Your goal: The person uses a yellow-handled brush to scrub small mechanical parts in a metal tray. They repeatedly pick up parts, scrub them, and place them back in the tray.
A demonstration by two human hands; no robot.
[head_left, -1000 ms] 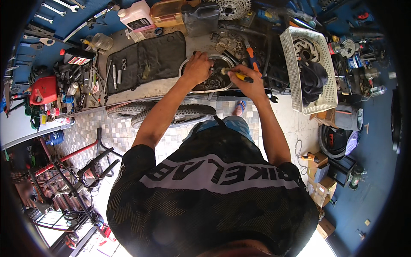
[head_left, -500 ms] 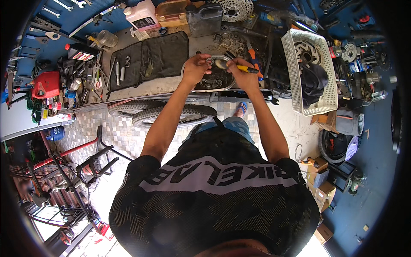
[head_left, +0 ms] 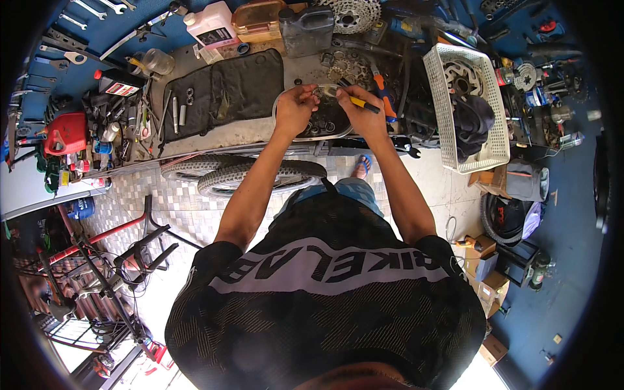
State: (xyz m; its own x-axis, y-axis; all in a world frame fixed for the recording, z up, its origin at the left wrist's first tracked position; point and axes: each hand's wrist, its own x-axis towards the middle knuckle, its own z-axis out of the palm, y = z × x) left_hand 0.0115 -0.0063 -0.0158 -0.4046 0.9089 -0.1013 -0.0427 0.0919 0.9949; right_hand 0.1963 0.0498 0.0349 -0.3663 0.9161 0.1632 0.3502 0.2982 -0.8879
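Note:
Over a shallow metal tray at the bench's front edge, my two hands work close together. My left hand pinches a small metal ring, partly hidden by the fingers. My right hand is closed round a brush with a yellow and black handle, and its pale bristles point left, close to the ring. Whether the bristles touch it I cannot tell. Several small round parts lie in the dark bottom of the tray.
Left of the tray lies a black tool roll. Behind stand a dark jug and a pink-filled bottle. An orange-handled tool lies right of the tray, before a white basket. Bicycle tyres rest below the bench edge.
The brush has tilted, its handle end swinging left and slightly down. My right hand has come a little nearer my left, which keeps its pinch on the ring.

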